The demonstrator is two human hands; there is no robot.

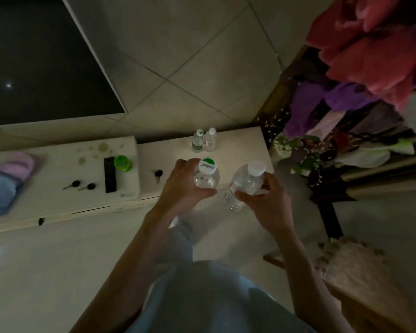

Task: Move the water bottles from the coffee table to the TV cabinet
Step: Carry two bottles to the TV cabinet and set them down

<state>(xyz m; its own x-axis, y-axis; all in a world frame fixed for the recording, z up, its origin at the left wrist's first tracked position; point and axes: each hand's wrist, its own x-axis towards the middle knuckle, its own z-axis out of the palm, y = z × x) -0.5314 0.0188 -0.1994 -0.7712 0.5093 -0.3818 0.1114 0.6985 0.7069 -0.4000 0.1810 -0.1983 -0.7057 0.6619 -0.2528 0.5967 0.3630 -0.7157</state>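
Note:
My left hand [184, 186] grips a clear water bottle with a green-and-white cap [206, 175], held upright over the front edge of the white TV cabinet [238, 150]. My right hand [262, 200] holds a second clear bottle with a plain white cap [246, 181], tilted, just off the cabinet's right front corner. Two more small water bottles [203, 140] stand side by side at the back of the cabinet top, against the wall.
On the cabinet lie keys [157, 175], a black remote [110, 174], a green round container [122, 162], two more keys [81, 185] and folded cloth [9, 179]. A dark TV screen [41, 56] hangs above. Flowers and a plant [298, 150] stand at the right, a wooden stool [346, 272] lower right.

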